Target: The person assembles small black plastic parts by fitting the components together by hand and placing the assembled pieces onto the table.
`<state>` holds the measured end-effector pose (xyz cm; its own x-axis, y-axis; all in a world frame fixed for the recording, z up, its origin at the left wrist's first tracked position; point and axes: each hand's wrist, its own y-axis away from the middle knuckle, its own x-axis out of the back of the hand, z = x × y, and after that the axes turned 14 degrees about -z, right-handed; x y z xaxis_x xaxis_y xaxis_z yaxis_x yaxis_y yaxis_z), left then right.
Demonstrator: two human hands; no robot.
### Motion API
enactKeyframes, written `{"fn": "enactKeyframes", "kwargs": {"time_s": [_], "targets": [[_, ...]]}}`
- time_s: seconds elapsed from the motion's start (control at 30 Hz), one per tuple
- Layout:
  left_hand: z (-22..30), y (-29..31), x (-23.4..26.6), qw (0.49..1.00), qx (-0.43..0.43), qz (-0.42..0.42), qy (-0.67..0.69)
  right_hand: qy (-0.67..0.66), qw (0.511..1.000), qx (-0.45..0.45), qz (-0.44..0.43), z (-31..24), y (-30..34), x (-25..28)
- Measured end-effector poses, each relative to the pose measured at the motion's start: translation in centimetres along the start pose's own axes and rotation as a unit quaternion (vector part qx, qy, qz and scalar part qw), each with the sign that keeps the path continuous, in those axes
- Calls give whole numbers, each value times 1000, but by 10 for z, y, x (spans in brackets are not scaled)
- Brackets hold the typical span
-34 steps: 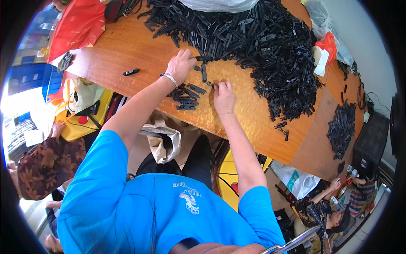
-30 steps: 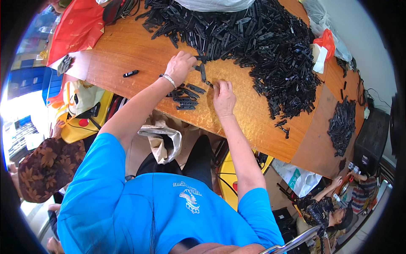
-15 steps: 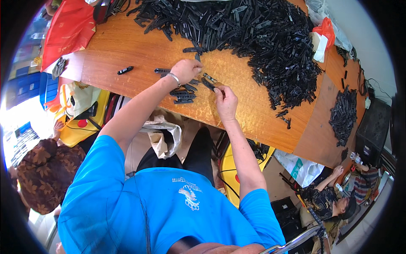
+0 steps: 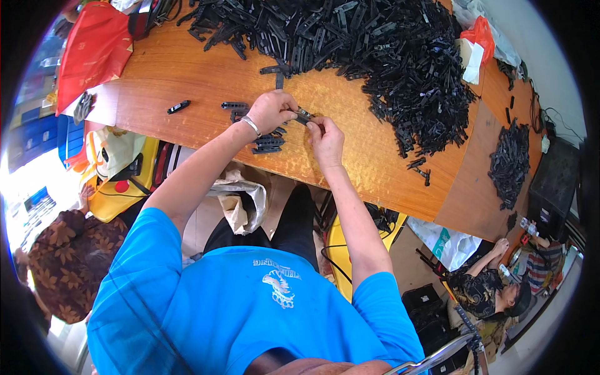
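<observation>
Over the table my two hands have come together at one slim black plastic part (image 4: pixel 302 118). My left hand (image 4: pixel 270 111), with a bracelet at the wrist, is closed with thumb and finger at the part's left end. My right hand (image 4: pixel 327 142) pinches its right end. The fingers partly cover the part. Beneath and beside my left wrist lie several black parts in a small group (image 4: pixel 268 144), some hidden by the hand. One flat dark piece (image 4: pixel 279 80) lies just beyond the left fingers, beside the big pile.
A large heap of black plastic parts (image 4: pixel 406 81) covers the table's far side; a smaller heap (image 4: pixel 509 162) lies right. One black part (image 4: pixel 179 107) lies alone at left, near a red bag (image 4: pixel 97 53). A pale open bag (image 4: pixel 240 203) hangs below the table edge. Other people sit at both sides.
My left hand has moved slightly right and now meets the black part that my right hand holds. The right hand has shifted a little up and left.
</observation>
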<state>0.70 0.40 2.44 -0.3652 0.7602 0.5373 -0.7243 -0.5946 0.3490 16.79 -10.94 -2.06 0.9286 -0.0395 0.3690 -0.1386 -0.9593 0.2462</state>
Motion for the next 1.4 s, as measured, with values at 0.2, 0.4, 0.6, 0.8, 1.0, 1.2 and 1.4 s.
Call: {"fn": "enactKeyframes", "kwargs": {"time_s": [0.2,0.4,0.6,0.8,1.0,1.2,1.4], "targets": [[4,-3,-7,999,18,47,11,-9,999,-27,22,-3,-5,-1],[3,-4,-15,995,34,86,-39,38,998,-37,28,-6,-11,0],[8,-7,-14,994,56,77,-59,72,995,-70,-22,-12,-21,9],[21,-19,-8,988,144,36,-41,-51,974,-173,-136,-24,-36,28],[26,-8,-25,985,142,96,-11,-72,977,-133,-150,-18,-31,30],[26,-1,-35,978,148,145,4,-23,978,-140,-155,-31,-31,33],[27,1,-40,977,139,160,13,45,988,-79,-129,-6,-30,24]]}}
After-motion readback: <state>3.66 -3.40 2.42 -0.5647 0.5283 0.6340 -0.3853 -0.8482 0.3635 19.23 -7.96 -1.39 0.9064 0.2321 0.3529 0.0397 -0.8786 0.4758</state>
